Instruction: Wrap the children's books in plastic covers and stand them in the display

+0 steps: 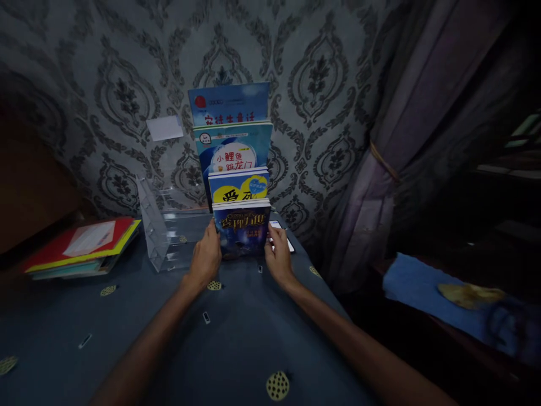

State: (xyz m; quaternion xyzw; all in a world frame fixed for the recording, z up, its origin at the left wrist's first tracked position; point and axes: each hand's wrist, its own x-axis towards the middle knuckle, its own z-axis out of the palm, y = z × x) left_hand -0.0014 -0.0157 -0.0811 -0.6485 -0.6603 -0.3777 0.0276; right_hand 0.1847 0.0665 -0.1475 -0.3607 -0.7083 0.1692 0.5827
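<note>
My left hand and my right hand grip the two side edges of a small dark blue book, whose gold title is upside down. Behind it, in stepped rows, stand a blue and yellow book, a taller light blue book and a still taller blue book at the back. A clear plastic book rack with stepped tiers extends to the left of these books. The dark blue book hides the lower part of the row behind it.
Papers and folders with a red one on top lie at the left. Partly behind my right hand is a phone with a lit screen. A patterned wall rises behind, and a tied curtain hangs right. Beyond the table's right edge lies blue cloth.
</note>
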